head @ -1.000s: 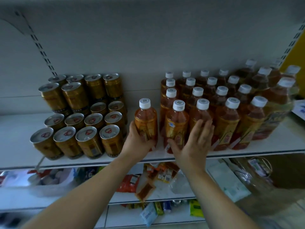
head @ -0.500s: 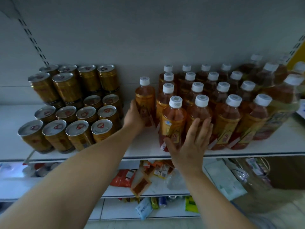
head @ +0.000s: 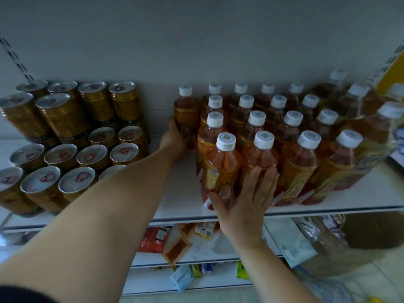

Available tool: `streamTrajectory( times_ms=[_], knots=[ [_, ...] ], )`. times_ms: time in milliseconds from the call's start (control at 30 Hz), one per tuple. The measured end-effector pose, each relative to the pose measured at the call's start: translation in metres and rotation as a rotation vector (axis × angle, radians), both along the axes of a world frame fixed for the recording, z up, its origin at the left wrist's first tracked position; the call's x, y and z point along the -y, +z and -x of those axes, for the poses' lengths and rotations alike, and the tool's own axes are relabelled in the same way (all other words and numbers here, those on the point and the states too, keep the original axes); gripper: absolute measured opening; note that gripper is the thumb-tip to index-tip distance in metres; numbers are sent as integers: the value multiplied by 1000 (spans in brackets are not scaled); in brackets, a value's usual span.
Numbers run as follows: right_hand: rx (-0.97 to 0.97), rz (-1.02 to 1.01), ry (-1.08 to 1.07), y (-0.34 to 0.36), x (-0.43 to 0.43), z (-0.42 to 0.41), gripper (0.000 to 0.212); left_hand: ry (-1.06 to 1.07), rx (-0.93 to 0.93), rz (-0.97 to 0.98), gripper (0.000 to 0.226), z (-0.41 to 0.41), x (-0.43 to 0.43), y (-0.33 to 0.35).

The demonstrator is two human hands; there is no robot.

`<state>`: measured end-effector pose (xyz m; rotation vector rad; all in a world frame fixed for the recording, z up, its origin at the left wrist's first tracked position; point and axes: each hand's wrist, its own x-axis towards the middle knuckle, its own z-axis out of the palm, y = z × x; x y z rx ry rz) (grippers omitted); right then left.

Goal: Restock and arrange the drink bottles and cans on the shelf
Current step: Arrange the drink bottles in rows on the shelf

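Gripping the amber, white-capped plastic bottle (head: 186, 112) in the curled fingers of the left hand (head: 173, 137), at the back of the white shelf (head: 179, 193) beside the bottle rows (head: 284, 121), probably to start a new column, while pressing the right hand (head: 244, 204) flat, fingers straight, against two front bottles (head: 260, 158), seemingly to steady them.

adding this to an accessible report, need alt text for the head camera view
A person's left hand grips an amber bottle at the back of a white shelf, left of a block of white-capped bottles, while the open right hand rests flat against the front two bottles. Gold cans are stacked to the left.
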<state>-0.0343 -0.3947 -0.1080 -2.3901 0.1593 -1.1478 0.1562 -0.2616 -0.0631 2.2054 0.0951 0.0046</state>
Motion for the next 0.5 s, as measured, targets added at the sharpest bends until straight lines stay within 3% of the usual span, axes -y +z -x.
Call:
streamTrajectory(
  times_ms=[100,300,367,433,500],
  knots=[
    [-10,-11,-6,-1,0,-1,105,-6,20,46,57,-11,1,0],
    [-19,-1,-12,-2,0,-1,107,-77,-23,67,78,-7,-3,0],
    [-41,-5,-1,0,0,1,102,2,-40,117,83,7,-3,-1],
    [-57,-24,2,4,-1,2,96,132,15,244,68,31,-1,-2],
    [-70,-49,6,10,-2,5,98,84,10,413,53,58,5,-8]
  ],
)
